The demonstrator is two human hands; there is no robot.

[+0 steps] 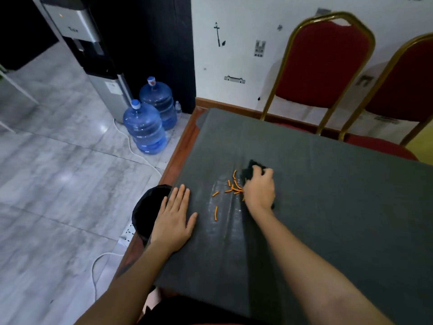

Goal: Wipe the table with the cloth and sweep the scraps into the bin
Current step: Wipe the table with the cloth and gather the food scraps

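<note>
A table under a dark grey cover [328, 207] fills the right half of the view. Several small orange scraps [233, 187] lie scattered on it near its left side, on a wet, shiny streak. My right hand [259, 187] is shut on a dark cloth [251, 167], pressed to the cover just right of the scraps. Flat on the cover near the left edge lies my left hand [174, 219], fingers spread, holding nothing. A black bin [146, 207] stands on the floor against the table's left edge, partly hidden by that hand.
Two red chairs with gold frames [321, 66] stand at the table's far side against a white wall. Two blue water jugs [146, 127] and a water dispenser [93, 55] stand on the marble floor to the left. A white cable and power strip [126, 235] lie near the bin.
</note>
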